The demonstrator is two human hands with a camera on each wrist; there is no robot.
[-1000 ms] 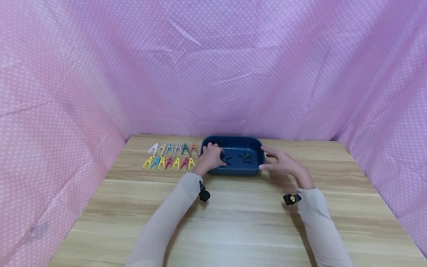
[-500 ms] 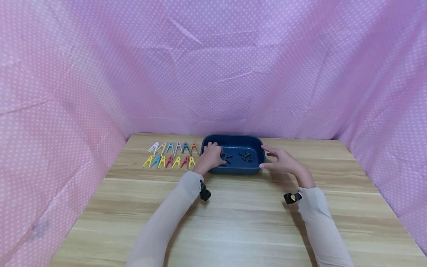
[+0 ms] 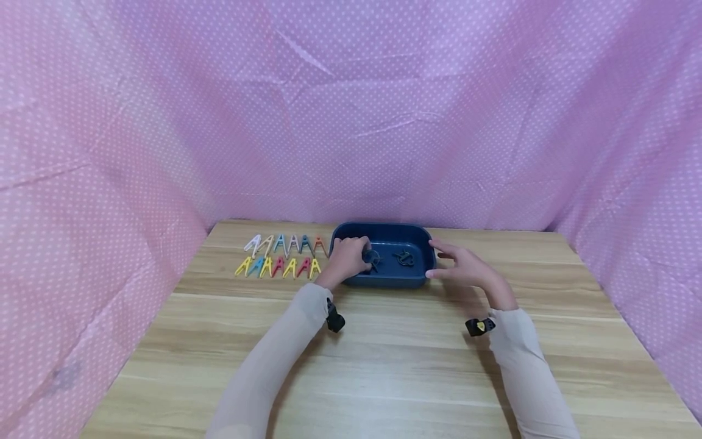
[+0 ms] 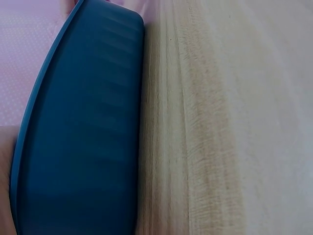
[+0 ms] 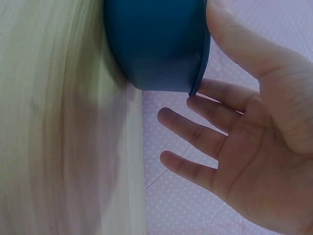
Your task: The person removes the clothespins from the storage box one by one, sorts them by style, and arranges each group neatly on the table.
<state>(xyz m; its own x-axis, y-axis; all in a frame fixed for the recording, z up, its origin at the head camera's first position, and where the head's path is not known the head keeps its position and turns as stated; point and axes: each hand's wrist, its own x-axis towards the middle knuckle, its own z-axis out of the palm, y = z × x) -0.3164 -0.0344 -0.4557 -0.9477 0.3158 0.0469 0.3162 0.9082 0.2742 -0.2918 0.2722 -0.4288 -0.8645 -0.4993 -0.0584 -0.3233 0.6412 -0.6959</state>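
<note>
A dark blue plastic basin [image 3: 384,283] stands near the far edge of the table. My left hand [image 3: 347,258] reaches over its left end, fingers bent down inside with thumb and index apart. Its fingertips are mostly hidden, so I cannot tell whether it holds anything. Beside the thumb lie thin dark pieces [image 3: 375,258] on the basin floor, and a dark looped piece [image 3: 404,258] rests farther right. My right hand [image 3: 463,267] is at the basin's right end, fingers spread, thumb and fingertips at the rim. In the right wrist view its two lower fingers hang free.
Left of the basin, colourful plastic clothespins lie in two rows: a back row with a white clothespin [image 3: 253,244] and a front row with a yellow clothespin [image 3: 243,266]. Pink dotted cloth [image 3: 351,122] hangs behind and around the wooden table [image 3: 395,366].
My left fingers have shifted slightly inside the basin, and the dark pieces beside the thumb have changed their lie. The right hand and the clothespin rows stay as they were.
</note>
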